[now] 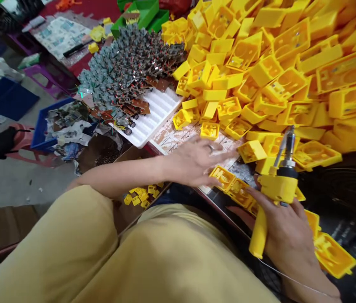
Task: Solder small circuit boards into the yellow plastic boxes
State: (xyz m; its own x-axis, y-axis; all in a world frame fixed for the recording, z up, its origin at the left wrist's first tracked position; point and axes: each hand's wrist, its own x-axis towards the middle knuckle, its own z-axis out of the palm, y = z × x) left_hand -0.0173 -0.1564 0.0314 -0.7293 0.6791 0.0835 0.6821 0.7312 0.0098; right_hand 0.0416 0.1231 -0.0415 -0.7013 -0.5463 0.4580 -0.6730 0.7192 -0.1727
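"Doing what with the left grip (195, 162)?"
"Spreading it apart, touching a case (224, 178) on the worktop (172, 138)."
"Holding what with the right grip (287, 229)?"
"Clamping the gun (278, 188) near the yellow heap (244, 75)."

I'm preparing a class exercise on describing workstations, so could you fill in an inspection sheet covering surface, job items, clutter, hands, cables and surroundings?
Surface: printed sheet in the middle, dark area at right.
Job items: yellow gun-shaped tool; row of open yellow casings near the table edge.
Clutter: large heap of yellow casings; grey parts heaped partly over a white ridged tray.
Hands: left hand beside the row, fingers spread; right hand holds the tool.
Cables: thin pale line across the right forearm; cord or wire, cannot tell.
Surroundings: blue bin of scraps, pink stool, grey floor.
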